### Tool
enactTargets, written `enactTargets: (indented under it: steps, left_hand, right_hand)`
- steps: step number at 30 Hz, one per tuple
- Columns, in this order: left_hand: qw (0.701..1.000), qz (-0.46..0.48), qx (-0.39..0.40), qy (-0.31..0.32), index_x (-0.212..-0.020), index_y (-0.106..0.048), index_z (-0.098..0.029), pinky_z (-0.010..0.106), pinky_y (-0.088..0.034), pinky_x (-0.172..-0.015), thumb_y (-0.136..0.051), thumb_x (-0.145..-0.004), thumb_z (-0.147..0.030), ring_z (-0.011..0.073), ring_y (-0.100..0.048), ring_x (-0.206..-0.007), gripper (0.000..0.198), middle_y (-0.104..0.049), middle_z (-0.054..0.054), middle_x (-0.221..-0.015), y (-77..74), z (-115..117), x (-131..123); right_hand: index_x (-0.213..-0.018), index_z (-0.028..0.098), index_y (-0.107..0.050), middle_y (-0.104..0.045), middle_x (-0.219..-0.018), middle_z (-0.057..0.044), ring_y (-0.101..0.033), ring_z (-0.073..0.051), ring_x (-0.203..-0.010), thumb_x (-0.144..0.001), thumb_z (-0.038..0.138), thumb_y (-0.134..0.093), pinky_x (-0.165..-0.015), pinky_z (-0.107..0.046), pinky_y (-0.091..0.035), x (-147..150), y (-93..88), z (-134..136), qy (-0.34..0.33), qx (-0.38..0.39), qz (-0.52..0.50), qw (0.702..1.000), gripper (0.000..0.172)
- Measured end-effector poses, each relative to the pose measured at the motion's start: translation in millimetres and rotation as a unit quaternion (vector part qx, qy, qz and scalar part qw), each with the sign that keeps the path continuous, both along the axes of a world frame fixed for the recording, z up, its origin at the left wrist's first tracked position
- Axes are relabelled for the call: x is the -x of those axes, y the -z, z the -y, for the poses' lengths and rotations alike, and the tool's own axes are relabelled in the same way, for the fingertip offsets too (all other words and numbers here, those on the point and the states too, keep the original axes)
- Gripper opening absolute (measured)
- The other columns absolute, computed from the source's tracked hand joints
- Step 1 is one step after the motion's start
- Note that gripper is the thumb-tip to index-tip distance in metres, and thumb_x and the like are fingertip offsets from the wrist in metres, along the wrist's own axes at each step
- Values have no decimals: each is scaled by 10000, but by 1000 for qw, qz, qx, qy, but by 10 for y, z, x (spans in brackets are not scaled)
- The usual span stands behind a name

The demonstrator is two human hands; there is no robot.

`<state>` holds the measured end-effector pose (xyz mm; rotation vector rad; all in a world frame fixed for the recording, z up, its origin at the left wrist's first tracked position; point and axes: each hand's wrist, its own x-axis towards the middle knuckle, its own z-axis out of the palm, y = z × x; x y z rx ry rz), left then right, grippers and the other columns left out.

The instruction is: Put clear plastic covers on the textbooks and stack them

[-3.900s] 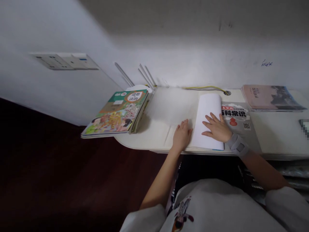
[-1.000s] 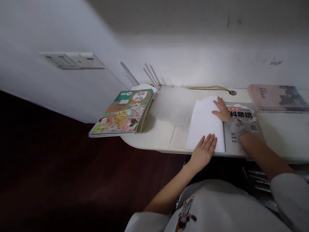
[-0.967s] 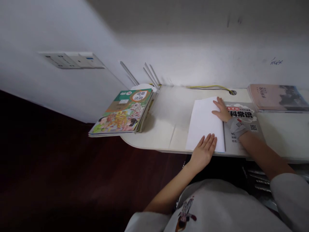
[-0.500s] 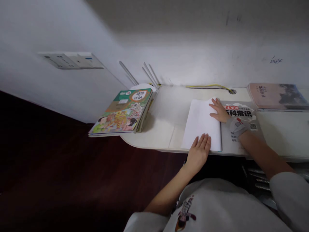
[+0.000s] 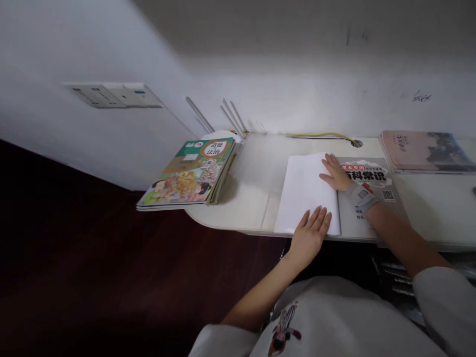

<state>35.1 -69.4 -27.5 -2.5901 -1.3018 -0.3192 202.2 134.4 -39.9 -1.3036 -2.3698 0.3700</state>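
A white sheet of paper (image 5: 303, 188), folded along its right side, lies on the desk (image 5: 256, 173) near its front edge. My left hand (image 5: 310, 230) rests flat on the paper's lower right corner, fingers stretched out. At the upper right of the paper, my right hand (image 5: 335, 173) lies with spread fingers across the fold. What is inside the fold, if anything, I cannot make out. Just to the right, partly under my right wrist, is a grey book (image 5: 388, 176) with large dark Chinese characters on its cover.
A stack of textbooks (image 5: 186, 173) overhangs the desk's left end. Behind it stands a white device with several antennas (image 5: 232, 115). A pinkish book (image 5: 420, 148) lies at the back right. A yellow cable (image 5: 320, 135) runs to a hole in the desk. Wall sockets (image 5: 115, 95) are at the left.
The paper's left part has spread flatter and its lower left corner lies further left. My left hand has shifted slightly right; my right hand is slightly lower and further left.
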Motion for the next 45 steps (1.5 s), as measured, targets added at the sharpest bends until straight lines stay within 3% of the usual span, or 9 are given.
enactTargets:
  steps: [11, 19, 24, 26, 29, 34, 37, 41, 45]
  left_hand:
    - [1000, -16, 9, -20, -1343, -469, -114, 453, -362, -1078, -353, -934, -135, 241, -401, -1331, 426, -493, 117, -1393, 11, 0, 82]
    - [998, -24, 44, -42, -1346, -477, -144, 515, -325, -1080, -355, -914, -127, 257, -414, -1323, 450, -486, 113, -1397, -34, 42, 73]
    - [996, -8, 81, -38, -1398, -403, -144, 548, -283, -1091, -355, -934, -209, 259, -362, -1356, 471, -409, 137, -1449, 3, 72, 121]
    - [996, 5, 83, -43, -1397, -402, -137, 563, -281, -1085, -352, -956, -351, 270, -347, -1363, 493, -404, 155, -1449, 24, 83, 116]
    - [996, 14, 80, -48, -1378, -426, -127, 576, -273, -1083, -344, -937, -505, 279, -361, -1355, 587, -418, 171, -1436, 54, 89, 81]
    - [995, 29, 80, -58, -1309, -513, -167, 562, -275, -1089, -359, -951, -436, 260, -425, -1316, 473, -516, 136, -1368, 14, 30, 163]
    - [986, 54, 42, -150, -1299, -525, -152, 533, -278, -1098, -363, -953, -349, 270, -411, -1325, 430, -511, 140, -1373, -53, -44, 428]
    - [930, 79, 8, -358, -1249, -545, -97, 592, -313, -1040, -398, -914, -333, 349, -379, -1332, 435, -460, 215, -1396, -91, -118, 888]
    - [899, 142, 94, -404, -952, -642, -162, 507, -407, -977, -445, -851, -282, 330, -526, -1200, 252, -639, 170, -1190, -107, -186, 1171]
  right_hand:
    - [-1434, 25, -304, -197, -1540, -191, -108, -287, -1437, -895, 577, -336, -1160, -444, -127, 111, -63, 112, -8, 4, 120, 993, 773]
    - [-1394, 38, -387, -322, -1494, -196, -224, -296, -1409, -873, 651, -281, -1157, -425, -149, 148, -34, 128, -22, -22, 148, 989, 811]
    - [-1380, 22, -405, -333, -1483, -214, -208, -320, -1410, -886, 652, -228, -1145, -462, -177, 171, 4, 204, 49, -38, 127, 990, 819]
    - [-1378, 19, -409, -329, -1483, -218, -209, -333, -1408, -888, 644, -241, -1141, -477, -188, 200, 10, 321, 75, -27, 125, 989, 813]
    - [-1385, 3, -400, -319, -1481, -229, -211, -340, -1405, -882, 635, -290, -1145, -481, -193, 228, 0, 627, 56, -12, 140, 988, 815]
    - [-1407, 59, -401, -328, -1480, -189, -227, -300, -1405, -902, 607, -272, -1157, -462, -215, 147, -52, 1413, -23, -28, 127, 991, 757]
    - [-1407, 30, -391, -304, -1479, -216, -225, -309, -1403, -862, 633, -380, -1154, -466, -248, 86, -48, 1855, -64, -45, 123, 989, 813]
    - [-1439, 117, -361, -313, -1486, -165, -229, -305, -1401, -814, 501, -584, -1143, -490, -293, 86, 20, 2113, -52, -72, 126, 988, 767]
    - [-1407, 91, -404, -388, -1452, -171, -293, -277, -1382, -884, 195, -496, -1128, -462, -327, 120, 88, 2083, -33, -110, 119, 986, 541]
